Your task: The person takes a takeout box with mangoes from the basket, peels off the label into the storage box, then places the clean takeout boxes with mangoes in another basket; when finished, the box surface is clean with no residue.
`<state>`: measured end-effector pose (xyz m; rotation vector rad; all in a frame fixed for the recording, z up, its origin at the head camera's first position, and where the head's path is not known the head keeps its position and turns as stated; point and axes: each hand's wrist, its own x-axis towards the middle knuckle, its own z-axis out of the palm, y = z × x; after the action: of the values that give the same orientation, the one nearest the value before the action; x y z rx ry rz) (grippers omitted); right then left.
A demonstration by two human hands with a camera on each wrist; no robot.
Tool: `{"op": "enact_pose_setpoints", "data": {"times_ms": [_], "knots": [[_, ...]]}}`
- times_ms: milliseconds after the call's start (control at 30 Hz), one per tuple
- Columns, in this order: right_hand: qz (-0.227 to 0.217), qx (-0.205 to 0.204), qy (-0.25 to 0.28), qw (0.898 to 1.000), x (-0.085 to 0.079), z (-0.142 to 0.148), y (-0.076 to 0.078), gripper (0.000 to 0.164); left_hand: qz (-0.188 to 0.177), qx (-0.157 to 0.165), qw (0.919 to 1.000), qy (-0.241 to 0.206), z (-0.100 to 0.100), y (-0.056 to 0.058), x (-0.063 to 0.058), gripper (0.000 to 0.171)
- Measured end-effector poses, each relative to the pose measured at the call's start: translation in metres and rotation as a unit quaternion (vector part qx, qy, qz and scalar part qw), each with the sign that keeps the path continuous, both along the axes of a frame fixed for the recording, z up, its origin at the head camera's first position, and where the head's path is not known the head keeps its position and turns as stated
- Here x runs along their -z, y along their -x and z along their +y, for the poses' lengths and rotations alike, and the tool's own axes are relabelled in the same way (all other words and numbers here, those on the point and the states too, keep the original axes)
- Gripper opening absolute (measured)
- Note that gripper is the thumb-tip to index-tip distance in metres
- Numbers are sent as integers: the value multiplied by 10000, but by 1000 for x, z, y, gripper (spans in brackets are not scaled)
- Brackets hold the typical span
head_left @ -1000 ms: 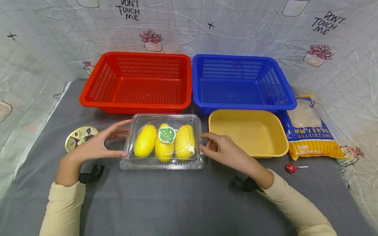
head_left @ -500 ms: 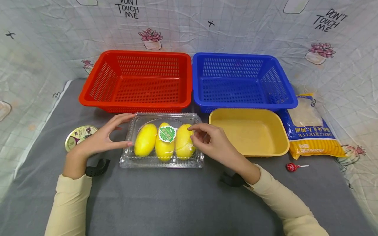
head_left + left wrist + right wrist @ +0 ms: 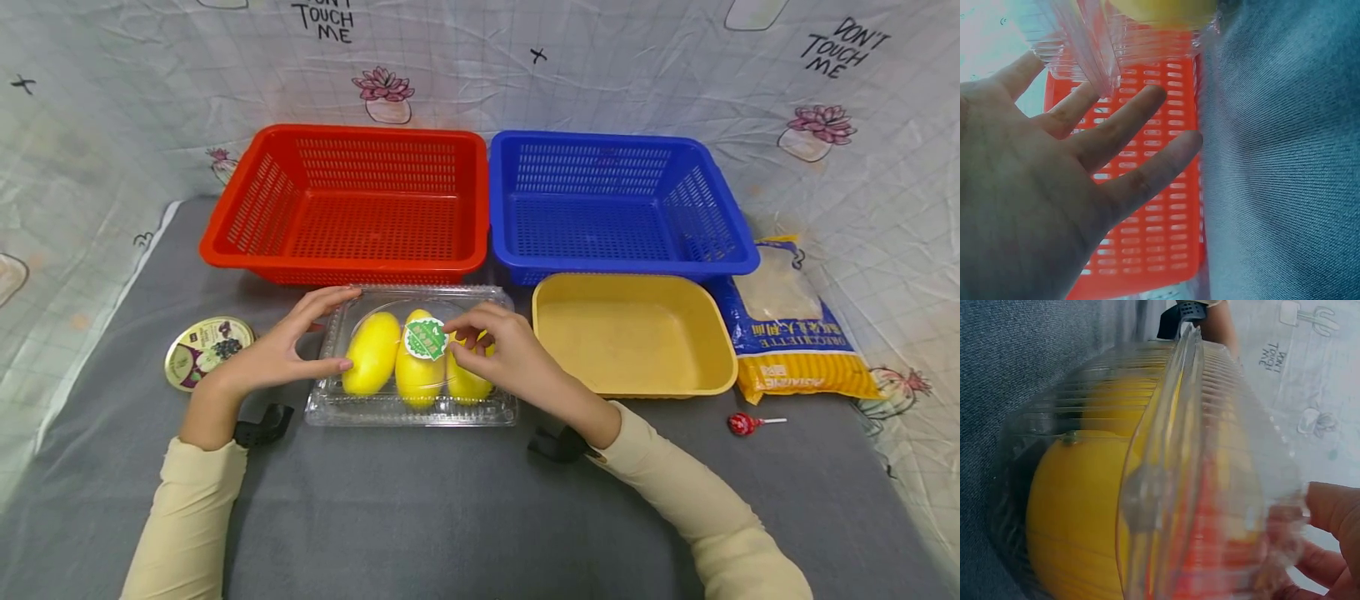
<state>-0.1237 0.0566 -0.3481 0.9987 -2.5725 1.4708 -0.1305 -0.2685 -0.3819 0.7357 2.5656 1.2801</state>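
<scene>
A clear plastic clamshell box (image 3: 412, 414) lies on the grey cloth with three yellow mangoes (image 3: 372, 354) inside. On its lid, over the middle mango, is a green and white round sticker (image 3: 425, 338). My left hand (image 3: 281, 348) spreads round the box's left end, thumb in front and fingers behind; the left wrist view shows its fingers (image 3: 1116, 128) straight and apart. Over the lid's right half is my right hand (image 3: 517, 354), fingers bent, thumb and index tips by the sticker's right edge. Whether they touch it cannot be told. It partly hides the right mango.
A red basket (image 3: 345, 273) and a blue basket (image 3: 622, 265) stand behind the box. To the right are a yellow tub (image 3: 633, 333), a pasta bag (image 3: 802, 333) and a red lollipop (image 3: 742, 423). A round tin (image 3: 206, 350) lies left, beside my left hand.
My right hand has moved left from the box's right end to over the lid by the sticker. The left hand has shifted slightly right along the left end. The box has stayed in place.
</scene>
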Motion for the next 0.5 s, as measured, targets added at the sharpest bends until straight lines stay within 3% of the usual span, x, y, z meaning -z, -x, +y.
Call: {"op": "enact_pose_setpoints", "data": {"times_ms": [300,500], "knots": [[53,270,-336,9991,6,-9,10,18,-70,12,10000,-36,2,0,1,89],[-28,206,-760,9969,4,-12,14,22,-164,11,9998,-117,1,0,2,89]]}}
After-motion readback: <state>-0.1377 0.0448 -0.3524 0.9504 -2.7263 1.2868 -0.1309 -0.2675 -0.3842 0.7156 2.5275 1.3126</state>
